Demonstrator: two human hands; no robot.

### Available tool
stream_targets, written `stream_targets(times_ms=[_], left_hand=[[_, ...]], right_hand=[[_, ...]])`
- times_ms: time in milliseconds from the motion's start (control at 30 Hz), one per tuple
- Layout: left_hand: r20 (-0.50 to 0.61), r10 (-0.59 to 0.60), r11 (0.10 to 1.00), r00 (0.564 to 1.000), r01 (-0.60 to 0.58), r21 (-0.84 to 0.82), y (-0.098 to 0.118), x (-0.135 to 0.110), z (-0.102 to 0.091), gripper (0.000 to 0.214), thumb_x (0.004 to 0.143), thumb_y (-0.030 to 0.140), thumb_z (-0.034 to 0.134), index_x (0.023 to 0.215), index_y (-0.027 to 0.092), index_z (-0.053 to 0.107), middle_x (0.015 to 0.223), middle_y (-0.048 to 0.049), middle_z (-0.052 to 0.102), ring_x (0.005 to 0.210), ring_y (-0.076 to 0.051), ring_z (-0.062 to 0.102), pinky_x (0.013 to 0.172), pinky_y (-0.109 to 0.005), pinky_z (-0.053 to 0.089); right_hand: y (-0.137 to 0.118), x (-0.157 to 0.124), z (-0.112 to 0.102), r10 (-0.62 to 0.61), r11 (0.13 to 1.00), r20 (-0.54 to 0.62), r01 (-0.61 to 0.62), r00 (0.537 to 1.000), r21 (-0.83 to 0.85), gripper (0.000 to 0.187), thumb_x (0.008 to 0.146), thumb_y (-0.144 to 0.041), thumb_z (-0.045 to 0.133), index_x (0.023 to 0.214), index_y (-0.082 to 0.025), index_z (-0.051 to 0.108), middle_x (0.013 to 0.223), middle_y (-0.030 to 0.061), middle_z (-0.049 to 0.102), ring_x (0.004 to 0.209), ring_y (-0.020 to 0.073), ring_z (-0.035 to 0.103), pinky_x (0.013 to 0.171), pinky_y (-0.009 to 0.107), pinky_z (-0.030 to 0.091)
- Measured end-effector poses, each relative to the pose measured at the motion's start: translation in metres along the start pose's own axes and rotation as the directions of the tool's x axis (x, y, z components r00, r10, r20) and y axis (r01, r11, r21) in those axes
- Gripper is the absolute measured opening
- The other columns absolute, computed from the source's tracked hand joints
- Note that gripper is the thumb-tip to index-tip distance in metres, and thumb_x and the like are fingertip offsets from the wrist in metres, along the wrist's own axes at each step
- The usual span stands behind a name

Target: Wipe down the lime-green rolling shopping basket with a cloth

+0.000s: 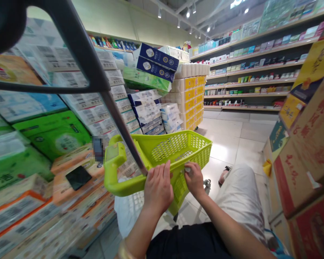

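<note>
A lime-green shopping cart (178, 163) stands in front of me, its perforated basket holding nothing that I can see. My left hand (159, 185) is closed over the rim where the handle (129, 185) meets the basket. Beside it, my right hand (196, 180) pinches against the basket's side wall. A small whitish bit (188, 167) shows at its fingertips, too small to name. A metal pole (124, 133) with a black loop-shaped grip (94, 72) slants across the upper left, its lower end near my left hand.
Stacked tissue packs (67, 133) fill the left side; a dark flat phone-like object (78, 177) lies on the orange ones. Cardboard cartons (299, 169) rise on the right. Shelves of small goods (248, 79) line the back. A tiled floor (226, 140) runs between.
</note>
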State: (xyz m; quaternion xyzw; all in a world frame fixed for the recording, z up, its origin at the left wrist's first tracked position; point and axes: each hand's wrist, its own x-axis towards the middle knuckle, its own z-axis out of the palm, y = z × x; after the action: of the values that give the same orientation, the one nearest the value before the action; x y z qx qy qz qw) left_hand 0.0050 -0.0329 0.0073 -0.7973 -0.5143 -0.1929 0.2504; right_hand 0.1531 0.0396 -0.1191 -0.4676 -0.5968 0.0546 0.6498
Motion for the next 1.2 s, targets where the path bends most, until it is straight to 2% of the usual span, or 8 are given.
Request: stream_targets(times_ms=[67, 133, 300, 400, 667, 833, 967, 1200], left_hand=[[-0.001, 0.003, 1.0, 1.0, -0.003, 0.0, 0.001, 0.0, 0.0, 0.07, 0.069, 0.011, 0.052, 0.137, 0.007, 0.041, 0.116, -0.0136, 0.062, 0.108, -0.027, 0.054, 0.101, -0.042, 0.032], [0.006, 0.008, 1.0, 1.0, -0.008, -0.001, 0.001, 0.0, -0.001, 0.07, 0.068, 0.012, 0.052, 0.137, 0.007, 0.042, 0.116, -0.0134, 0.062, 0.108, -0.028, 0.055, 0.1, -0.042, 0.032], [-0.006, 0.031, 0.999, 1.0, -0.031, -0.022, 0.0, -0.001, -0.002, 0.069, 0.067, 0.011, 0.052, 0.135, 0.009, 0.043, 0.118, -0.0134, 0.062, 0.109, -0.028, 0.055, 0.099, -0.042, 0.033], [-0.025, 0.037, 0.998, 0.999, -0.038, -0.04, -0.004, -0.002, -0.004, 0.068, 0.066, 0.009, 0.051, 0.133, 0.01, 0.045, 0.116, -0.0125, 0.063, 0.108, -0.026, 0.056, 0.099, -0.041, 0.034], [-0.053, -0.006, 0.996, 0.999, 0.002, -0.089, -0.017, -0.004, -0.007, 0.061, 0.066, 0.009, 0.049, 0.127, 0.013, 0.051, 0.11, -0.0097, 0.067, 0.102, -0.024, 0.06, 0.096, -0.037, 0.035], [-0.081, -0.043, 0.997, 0.996, 0.037, -0.065, -0.014, -0.003, -0.001, 0.057, 0.067, 0.008, 0.049, 0.124, 0.012, 0.053, 0.105, -0.0093, 0.068, 0.098, -0.023, 0.06, 0.093, -0.037, 0.037], [-0.082, -0.089, 0.995, 0.993, 0.086, -0.039, -0.009, -0.002, 0.002, 0.054, 0.069, 0.009, 0.048, 0.123, 0.01, 0.054, 0.105, -0.0103, 0.067, 0.098, -0.024, 0.059, 0.095, -0.039, 0.036], [-0.028, -0.156, 0.988, 0.987, 0.156, -0.008, -0.003, 0.003, 0.001, 0.044, 0.071, 0.01, 0.052, 0.114, 0.014, 0.061, 0.102, -0.0094, 0.066, 0.102, -0.027, 0.055, 0.099, -0.043, 0.033]], right_hand=[[0.0, 0.008, -0.005, 0.102, 0.995, -0.102, -0.1, 0.99, 0.021, 0.022, 0.077, -0.012, 0.051, 0.095, -0.021, 0.06, 0.094, 0.0057, 0.058, 0.092, 0.0208, 0.058, 0.085, 0.038, 0.05], [-0.011, 0.01, -0.005, 0.084, 0.995, -0.092, -0.079, 0.992, 0.056, 0.023, 0.078, -0.011, 0.05, 0.096, -0.021, 0.06, 0.095, 0.0057, 0.059, 0.092, 0.0203, 0.058, 0.086, 0.037, 0.05], [-0.052, 0.0, 0.007, -0.214, 0.967, 0.13, 0.191, 0.968, 0.168, 0.033, 0.078, -0.007, 0.049, 0.103, -0.023, 0.063, 0.104, 0.0066, 0.062, 0.099, 0.0188, 0.06, 0.088, 0.034, 0.051], [-0.056, 0.001, 0.007, -0.29, 0.95, 0.165, 0.263, 0.943, 0.169, 0.034, 0.079, -0.007, 0.049, 0.104, -0.023, 0.064, 0.104, 0.0064, 0.063, 0.099, 0.0187, 0.06, 0.088, 0.034, 0.052], [-0.048, 0.03, -0.021, -0.101, 0.993, -0.081, 0.106, 0.992, 0.051, 0.026, 0.084, -0.013, 0.049, 0.106, -0.022, 0.059, 0.102, 0.0086, 0.058, 0.1, 0.0215, 0.058, 0.093, 0.04, 0.049], [-0.081, 0.026, 0.001, -0.288, 0.957, 0.219, 0.273, 0.932, 0.095, 0.043, 0.081, -0.007, 0.042, 0.121, -0.019, 0.051, 0.112, 0.0097, 0.061, 0.107, 0.0209, 0.055, 0.097, 0.039, 0.046], [-0.078, 0.023, 0.003, -0.291, 0.953, 0.353, 0.303, 0.889, 0.02, 0.045, 0.075, -0.006, 0.043, 0.117, -0.018, 0.054, 0.109, 0.0082, 0.062, 0.104, 0.0214, 0.054, 0.097, 0.04, 0.042], [-0.049, 0.024, -0.017, -0.091, 0.958, 0.208, 0.142, 0.974, -0.248, 0.043, 0.075, -0.01, 0.046, 0.116, -0.017, 0.056, 0.113, 0.0119, 0.058, 0.11, 0.0268, 0.049, 0.103, 0.05, 0.034]])
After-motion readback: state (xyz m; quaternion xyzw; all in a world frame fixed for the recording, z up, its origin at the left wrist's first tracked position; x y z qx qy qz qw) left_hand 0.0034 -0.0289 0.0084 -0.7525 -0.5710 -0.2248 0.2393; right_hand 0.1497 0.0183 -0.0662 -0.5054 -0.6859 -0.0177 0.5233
